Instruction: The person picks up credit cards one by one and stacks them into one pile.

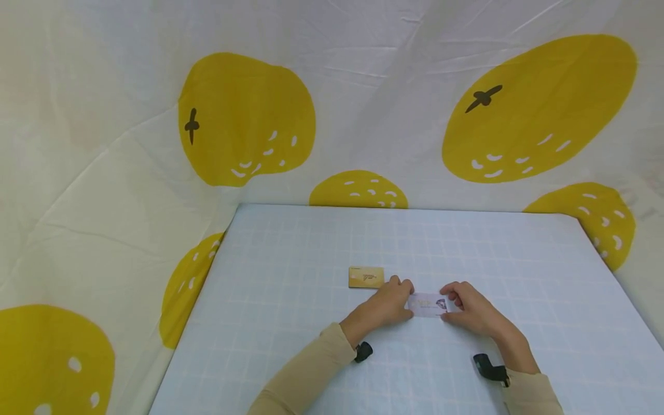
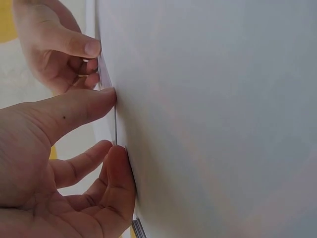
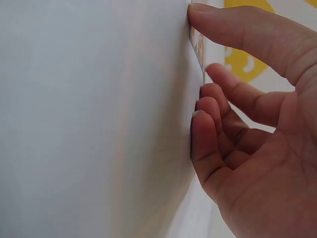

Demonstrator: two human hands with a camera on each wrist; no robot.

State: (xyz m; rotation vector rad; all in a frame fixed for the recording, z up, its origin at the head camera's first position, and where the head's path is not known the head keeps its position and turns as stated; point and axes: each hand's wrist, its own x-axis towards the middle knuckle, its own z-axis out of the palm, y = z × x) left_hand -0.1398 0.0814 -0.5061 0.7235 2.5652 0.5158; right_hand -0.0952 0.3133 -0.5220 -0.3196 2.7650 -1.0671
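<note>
A pale card [image 1: 426,306] with a small dark picture at its right end lies flat on the table, or very close to it. My left hand [image 1: 385,304] holds its left end, thumb at the near corner and index finger at the far one. At the right end, my right hand [image 1: 476,313] grips the two corners the same way. Seen from the right wrist, a sliver of the card's printed face shows between thumb and index finger, while the other fingers [image 3: 204,134] curl against the tabletop. A gold card or thin stack of cards [image 1: 366,278] lies just beyond my left hand.
The table [image 1: 280,248] wears a pale checked cloth. Behind it and to the left hangs a white sheet [image 1: 358,115] printed with big yellow fruits. A dark wrist camera sits at each cuff, the right one [image 1: 489,368] close above the cloth.
</note>
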